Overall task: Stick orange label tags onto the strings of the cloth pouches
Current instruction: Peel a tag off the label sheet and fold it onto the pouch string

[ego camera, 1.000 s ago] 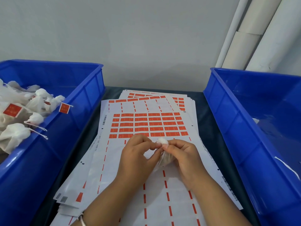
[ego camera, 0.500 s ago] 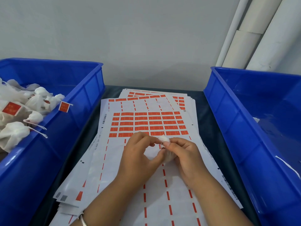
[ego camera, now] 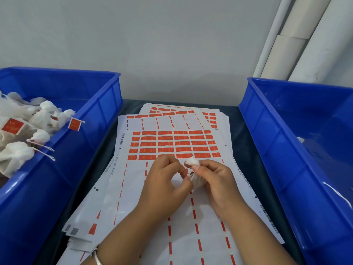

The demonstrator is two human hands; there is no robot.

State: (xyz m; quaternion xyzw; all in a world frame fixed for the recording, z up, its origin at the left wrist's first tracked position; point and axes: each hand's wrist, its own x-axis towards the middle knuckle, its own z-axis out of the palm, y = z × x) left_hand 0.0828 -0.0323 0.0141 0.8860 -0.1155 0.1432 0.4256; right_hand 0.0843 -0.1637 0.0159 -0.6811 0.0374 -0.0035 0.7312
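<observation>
White pouch (ego camera: 193, 162) is being pinched by right hand (ego camera: 214, 180); left hand (ego camera: 164, 180) is curling beside, contents unclear; tagged pouches (ego camera: 23, 131) are filling upper-left bin (ego camera: 107, 104).

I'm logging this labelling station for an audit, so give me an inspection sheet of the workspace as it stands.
Surface: dark table, mostly covered by sheets.
Job's things: label sheets stacked, top one partly peeled; cloth pouch in hand; tagged pouches piled in left blue bin.
Clutter: nothing seen.
Grippers: right hand grips the pouch; left hand has fingertips curled beside it, whether it pinches anything cannot be told.
Cables: nothing seen.
Surroundings: right blue bin nearly empty; grey wall; white pipes at the back right.
</observation>
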